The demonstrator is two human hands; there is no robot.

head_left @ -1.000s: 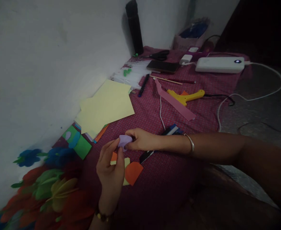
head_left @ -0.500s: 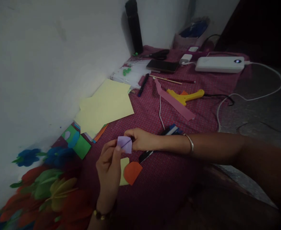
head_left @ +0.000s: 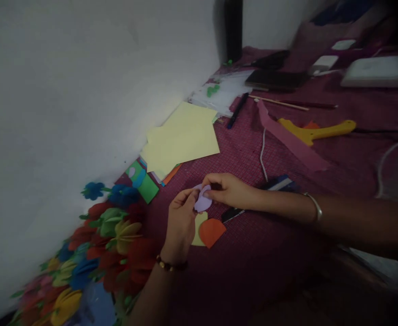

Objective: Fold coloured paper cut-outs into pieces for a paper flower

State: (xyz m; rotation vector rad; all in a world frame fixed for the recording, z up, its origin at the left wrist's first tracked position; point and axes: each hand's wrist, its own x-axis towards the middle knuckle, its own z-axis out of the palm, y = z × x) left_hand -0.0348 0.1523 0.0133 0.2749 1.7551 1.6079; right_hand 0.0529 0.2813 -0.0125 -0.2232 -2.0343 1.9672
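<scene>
A small piece of lilac paper [head_left: 203,202] with a rounded edge is pinched between both hands above the cloth. My left hand [head_left: 182,216], with a beaded bracelet at the wrist, grips its left side. From the right, my right hand [head_left: 231,189] closes thumb and finger on its upper part; a bangle circles that wrist. Just below the hands lie an orange paper piece [head_left: 212,232] with a rounded edge and a pale yellow paper piece [head_left: 199,230], partly overlapped. A dark, long object [head_left: 234,212] lies partly under the right forearm.
Yellow sheets [head_left: 185,138] lie against the wall. Several colourful paper flowers [head_left: 113,240] crowd the lower left. At right are a yellow glue gun [head_left: 328,132], a pink paper strip [head_left: 290,140] and cables. A pen [head_left: 237,111], a phone [head_left: 275,79] and a white power bank [head_left: 378,71] lie farther back.
The lilac paper, flat and creased before, now shows a rounded outline as the right fingers lift or fold its upper part. The view has swung left, bringing more paper flowers into sight.
</scene>
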